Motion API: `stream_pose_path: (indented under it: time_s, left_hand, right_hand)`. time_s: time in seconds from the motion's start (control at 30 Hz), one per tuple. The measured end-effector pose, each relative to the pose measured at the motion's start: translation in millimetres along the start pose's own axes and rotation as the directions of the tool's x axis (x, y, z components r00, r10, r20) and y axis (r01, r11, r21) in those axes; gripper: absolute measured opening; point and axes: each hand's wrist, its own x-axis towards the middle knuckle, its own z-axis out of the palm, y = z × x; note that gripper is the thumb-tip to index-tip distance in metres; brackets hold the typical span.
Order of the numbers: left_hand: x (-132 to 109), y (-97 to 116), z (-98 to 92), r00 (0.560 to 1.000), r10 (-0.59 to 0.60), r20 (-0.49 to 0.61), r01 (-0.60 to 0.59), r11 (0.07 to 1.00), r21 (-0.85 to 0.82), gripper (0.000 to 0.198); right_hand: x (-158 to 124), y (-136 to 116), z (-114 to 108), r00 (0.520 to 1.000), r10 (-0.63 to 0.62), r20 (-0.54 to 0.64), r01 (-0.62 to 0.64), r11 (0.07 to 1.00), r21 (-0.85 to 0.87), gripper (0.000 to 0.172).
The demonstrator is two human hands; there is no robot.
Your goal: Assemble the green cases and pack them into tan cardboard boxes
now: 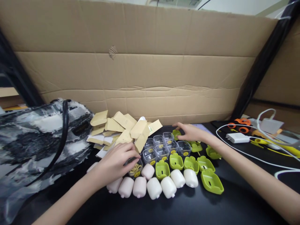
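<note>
My left hand [123, 157] is closed at a small clear plastic cup [138, 172], thumb and fingers at its rim. Tan loops, like rubber bands or cord, lie inside that cup. At the back of the group, my right hand [189, 132] has thumb and fingers around a green plastic tray [176, 134] with a scalloped edge. More green trays [212, 182] spread below and beside it. Several other clear cups [161, 152] with yellow round stickers stand between the hands. Along the front lie several white and pale pink barrel-shaped pieces [154, 188] with small nubs.
Flattened small cardboard boxes [126, 126] are heaped behind my left hand. A black-and-white bag [44, 134] with a dark strap sits at the left. White cables and a charger [237, 138] lie right, near an orange object [242, 125]. A tall cardboard panel [140, 72] closes off the back.
</note>
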Motion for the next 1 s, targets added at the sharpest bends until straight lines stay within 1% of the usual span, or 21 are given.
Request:
stream_pose_path:
  time_s: [0.1, 0.17, 0.23, 0.3, 0.37, 0.4, 0.43, 0.5, 0.53, 0.6, 0.67, 0.73, 0.83, 0.9, 1.0]
  left_hand:
    - [0, -2, -1.8, 0.997, -0.003, 0.078, 0.003, 1.000, -0.001, 0.014]
    - [0, -3, -2.8, 0.993, -0.013, 0.116, 0.012, 1.000, 0.007, 0.012]
    - [1, -3, -4.1, 0.989, -0.027, 0.147, 0.025, 0.999, 0.021, 0.010]
    - [1, -3, -5.4, 0.984, -0.046, 0.170, 0.040, 0.998, 0.039, 0.010]
    - [1, -3, -6.4, 0.980, -0.068, 0.190, 0.058, 0.997, 0.056, 0.011]
    - [1, -3, -6.7, 0.977, -0.078, 0.198, 0.067, 0.996, 0.062, 0.011]
    - [1, -3, -6.9, 0.975, -0.090, 0.203, 0.078, 0.995, 0.067, 0.011]
    - [1, -2, -7.2, 0.971, -0.113, 0.212, 0.099, 0.992, 0.072, 0.011]
    - [2, -1, -7.3, 0.969, -0.123, 0.216, 0.110, 0.991, 0.072, 0.012]
    - [3, 2, -7.6, 0.964, -0.141, 0.225, 0.128, 0.989, 0.071, 0.012]
    - [6, 6, -7.8, 0.959, -0.151, 0.240, 0.139, 0.988, 0.066, 0.012]
    - [9, 11, -7.6, 0.954, -0.151, 0.258, 0.141, 0.988, 0.059, 0.013]
    - [12, 17, -7.3, 0.946, -0.146, 0.289, 0.137, 0.989, 0.052, 0.015]
    - [14, 20, -7.9, 0.940, -0.149, 0.305, 0.140, 0.989, 0.052, 0.019]
    - [15, 21, -9.9, 0.936, -0.150, 0.319, 0.140, 0.989, 0.055, 0.022]
  right_hand:
    - [-7, -15, -10, 0.997, -0.052, -0.055, 0.051, 0.999, -0.017, 0.024]
    - [-15, -32, -17, 0.990, -0.105, -0.091, 0.104, 0.994, -0.019, 0.018]
    - [-25, -53, -22, 0.979, -0.179, -0.099, 0.178, 0.984, -0.012, 0.014]
    - [-36, -72, -21, 0.964, -0.254, -0.080, 0.254, 0.967, -0.011, 0.013]
    - [-44, -88, -13, 0.954, -0.295, -0.063, 0.294, 0.956, -0.023, 0.009]
    - [-46, -95, -7, 0.954, -0.293, -0.065, 0.291, 0.956, -0.036, 0.005]
    - [-48, -100, -1, 0.958, -0.278, -0.075, 0.275, 0.960, -0.051, 0.005]
    - [-51, -107, 11, 0.968, -0.226, -0.106, 0.219, 0.973, -0.072, 0.015]
    - [-52, -109, 16, 0.973, -0.196, -0.122, 0.188, 0.979, -0.074, 0.018]
    - [-54, -112, 23, 0.979, -0.146, -0.145, 0.139, 0.988, -0.062, 0.016]
    - [-55, -113, 27, 0.982, -0.119, -0.150, 0.114, 0.993, -0.042, 0.009]
    - [-55, -114, 27, 0.983, -0.114, -0.145, 0.111, 0.994, -0.023, 0.005]
    - [-55, -115, 22, 0.982, -0.114, -0.148, 0.117, 0.993, 0.013, 0.009]
    - [-55, -116, 14, 0.981, -0.108, -0.159, 0.117, 0.992, 0.049, 0.011]
    - [-58, -115, 0, 0.982, -0.092, -0.167, 0.113, 0.986, 0.125, 0.009]
